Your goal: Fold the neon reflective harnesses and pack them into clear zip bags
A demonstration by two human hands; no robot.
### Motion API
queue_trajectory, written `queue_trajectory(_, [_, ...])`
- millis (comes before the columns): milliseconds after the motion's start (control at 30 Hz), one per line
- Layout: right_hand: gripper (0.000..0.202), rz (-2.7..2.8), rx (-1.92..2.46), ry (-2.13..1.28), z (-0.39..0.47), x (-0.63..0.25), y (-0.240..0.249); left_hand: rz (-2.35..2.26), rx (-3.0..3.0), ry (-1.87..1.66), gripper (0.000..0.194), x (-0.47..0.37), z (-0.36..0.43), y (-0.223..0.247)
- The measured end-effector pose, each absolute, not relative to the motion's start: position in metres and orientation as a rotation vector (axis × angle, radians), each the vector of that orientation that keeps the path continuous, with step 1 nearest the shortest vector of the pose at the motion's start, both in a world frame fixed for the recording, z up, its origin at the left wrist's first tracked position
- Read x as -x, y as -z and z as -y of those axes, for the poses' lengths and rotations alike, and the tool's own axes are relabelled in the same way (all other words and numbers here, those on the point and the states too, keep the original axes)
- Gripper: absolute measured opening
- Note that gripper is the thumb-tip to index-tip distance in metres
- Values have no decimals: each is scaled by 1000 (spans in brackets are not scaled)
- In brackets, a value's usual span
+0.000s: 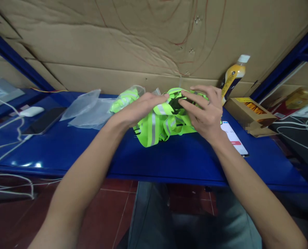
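Head view: two bare hands work over green straps (pixel 154 129) with grey stripes, loosely heaped mid-desk (pixel 169 162).
Left grip: left hand (pixel 146 104) lies across the heap's top, fingers nearly straight, thumb side not clear; touching straps, can't tell if pinching.
Right grip: right hand (pixel 208 110) has fingers spread and bent over a dark part (pixel 178 103) in the heap; partly open, hold on it can't be told.
Snag risk: loops overlap, so pulling one could drag or knot others.
Slip risk: if the hold is light, the dark part could drop back among the loops.
Knock risk: right forearm overlaps the lit phone (pixel 233 136); a sideways sweep could shove it. Bottle (pixel 233 77) stands close behind right hand, could tip if bumped.
Left side: filled bag (pixel 128 98) just beside the heap, flat bags (pixel 89 112) next out; light film, likely to slide.
Right side: box (pixel 240 114) beyond the phone, limits reach.
Back: cardboard (pixel 91 52) wall, little depth.
Front: blue strip up to the desk edge, best room for moving.
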State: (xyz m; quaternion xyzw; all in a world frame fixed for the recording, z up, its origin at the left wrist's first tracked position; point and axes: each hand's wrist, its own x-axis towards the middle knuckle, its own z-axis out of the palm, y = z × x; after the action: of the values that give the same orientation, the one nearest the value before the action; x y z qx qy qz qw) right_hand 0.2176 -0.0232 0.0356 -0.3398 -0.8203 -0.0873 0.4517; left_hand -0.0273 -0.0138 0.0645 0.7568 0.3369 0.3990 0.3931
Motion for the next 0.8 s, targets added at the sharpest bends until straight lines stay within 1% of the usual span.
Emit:
queue_trajectory(67, [26, 2013, 815, 182, 25, -213, -37, -741, -1704, -870, 43, 25, 15, -64])
queue_trajectory(100, [27, 2028, 788, 145, 26, -212, -39, -717, -1647, -854, 40, 25, 15, -64])
queue_trajectory(167, [40, 2070, 743, 46, 26, -211, -41, -754, -1695, -980, 37, 28, 12, -64])
queue_trajectory(233, [57, 2063, 761, -51, 23, -211, -44, -796, -1868, -1104, 35, 34, 9, -66])
queue_trajectory(267, [63, 2035, 793, -98, 21, -212, -45, -806, -1964, -1140, 34, 36, 7, -67])
queue_trajectory(300, [64, 2010, 829, -151, 19, -214, -46, -813, -2041, -1169, 34, 38, 5, -67])
queue_trajectory(367, [57, 1992, 878, -273, 14, -217, -50, -829, -2129, -1227, 35, 38, 3, -67])
queue_trajectory(467, [46, 2107, 894, -419, 9, -221, -56, -850, -2197, -1283, 38, 35, 2, -64])
queue_trajectory(533, [40, 2173, 903, -389, 9, -222, -59, -852, -2231, -1249, 42, 33, 2, -62])
queue_trajectory(633, [28, 2182, 818, -183, 11, -220, -54, -887, -2037, -1150, 54, 34, 3, -62])
queue_trajectory(667, [31, 2176, 768, -100, 11, -219, -51, -876, -1912, -1077, 60, 36, 3, -62])
queue_trajectory(700, [37, 2176, 729, -21, 12, -217, -47, -843, -1793, -988, 64, 38, 3, -64])
queue_trajectory(733, [45, 2179, 712, 50, 12, -215, -43, -801, -1694, -903, 64, 41, 3, -65])
queue_trajectory(800, [57, 2192, 723, 147, 14, -210, -38, -737, -1587, -795, 54, 45, 4, -68])
